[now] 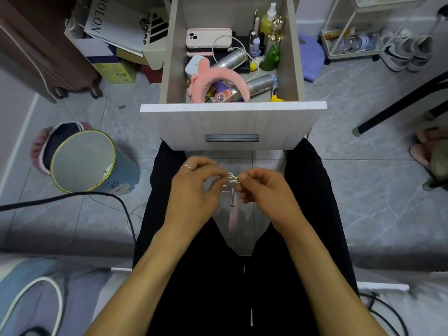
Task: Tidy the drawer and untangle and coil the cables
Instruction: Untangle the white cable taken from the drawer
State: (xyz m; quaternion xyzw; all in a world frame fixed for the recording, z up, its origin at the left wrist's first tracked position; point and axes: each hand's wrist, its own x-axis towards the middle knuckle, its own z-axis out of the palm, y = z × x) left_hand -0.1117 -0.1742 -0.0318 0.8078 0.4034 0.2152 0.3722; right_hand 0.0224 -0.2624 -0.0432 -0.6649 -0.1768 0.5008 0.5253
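The big pale grey wooden drawer [232, 124] is pulled wide open, likely so its messy things can be reached. A thin white cable [238, 48] is looped over the pink phones near its back edge and is not yet coiled. In front of the drawer's front edge, over the lap, a small knotted white cord [233, 178] is held up close, probably so the knot can be seen. It is pinched by the left hand [196, 187] and the right hand [263, 190], fingers curled, wrists bent in.
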